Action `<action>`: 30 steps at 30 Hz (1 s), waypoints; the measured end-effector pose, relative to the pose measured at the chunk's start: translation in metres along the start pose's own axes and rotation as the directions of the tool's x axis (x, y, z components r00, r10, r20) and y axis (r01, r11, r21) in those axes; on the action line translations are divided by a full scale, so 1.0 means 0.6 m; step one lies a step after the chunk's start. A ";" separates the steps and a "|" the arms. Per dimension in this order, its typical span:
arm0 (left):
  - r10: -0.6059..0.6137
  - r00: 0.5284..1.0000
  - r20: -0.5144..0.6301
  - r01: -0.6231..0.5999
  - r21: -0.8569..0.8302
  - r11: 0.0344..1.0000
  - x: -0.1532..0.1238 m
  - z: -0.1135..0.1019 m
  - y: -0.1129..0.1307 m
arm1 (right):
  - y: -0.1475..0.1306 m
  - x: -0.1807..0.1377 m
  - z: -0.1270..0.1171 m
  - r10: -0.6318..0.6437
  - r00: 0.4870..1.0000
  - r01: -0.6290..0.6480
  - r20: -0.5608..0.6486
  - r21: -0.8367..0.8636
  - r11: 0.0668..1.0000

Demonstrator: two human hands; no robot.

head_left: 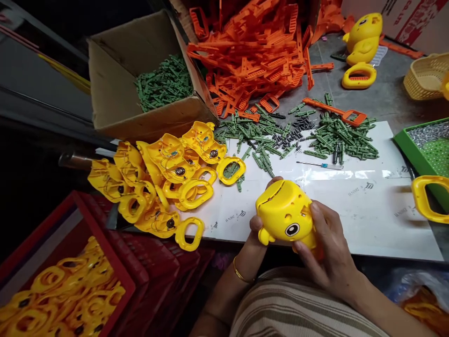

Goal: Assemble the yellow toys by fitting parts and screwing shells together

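Observation:
Both my hands hold a yellow plastic duck toy (286, 208) over the near edge of the white sheet (365, 224). The duck is turned on its side, with a round black-and-white eye facing up and a slot along its top. My left hand (257, 227) grips its beak side; most of those fingers are hidden behind the toy. My right hand (326, 238) is wrapped round its other side, thumb below the eye. Left of the toy lie several open yellow duck shells (170, 161) with wires and small round parts inside. Beyond it are piles of green plastic pieces (347, 135).
A cardboard box (147, 117) of green pieces stands at the back left, beside a heap of orange parts (259, 56). A screwdriver (319, 164) lies on the sheet. At right is a green tray (403, 145) of screws; a red crate (128, 281) sits lower left.

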State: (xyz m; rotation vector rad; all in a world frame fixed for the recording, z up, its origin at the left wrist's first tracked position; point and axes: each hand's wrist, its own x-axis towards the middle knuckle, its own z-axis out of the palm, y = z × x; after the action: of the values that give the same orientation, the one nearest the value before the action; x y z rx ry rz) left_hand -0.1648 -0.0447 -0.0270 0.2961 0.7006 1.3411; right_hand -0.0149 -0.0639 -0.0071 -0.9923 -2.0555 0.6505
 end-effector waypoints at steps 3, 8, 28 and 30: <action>0.033 0.999 -0.023 -0.033 -0.007 0.999 0.001 -0.007 -0.003 | 0.001 0.002 -0.001 0.011 1.000 -0.010 0.020 -0.015 1.000; 0.121 0.990 0.076 -0.117 -0.056 0.992 0.005 -0.016 -0.005 | 0.006 0.011 0.001 0.003 0.999 0.000 0.052 -0.046 0.999; -0.046 0.990 0.132 0.048 -0.015 0.999 0.003 -0.018 0.036 | 0.017 0.019 0.013 0.042 0.993 -0.038 0.107 -0.039 0.999; -0.052 0.987 0.153 0.052 0.005 0.999 0.006 -0.019 0.039 | 0.021 0.018 0.011 0.036 0.995 -0.031 0.095 -0.052 0.998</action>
State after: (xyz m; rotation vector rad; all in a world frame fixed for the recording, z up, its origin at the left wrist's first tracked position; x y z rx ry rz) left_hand -0.1897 -0.0382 -0.0234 0.3752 0.5762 1.2545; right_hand -0.0194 -0.0485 -0.0155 -1.0451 -2.1527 0.6783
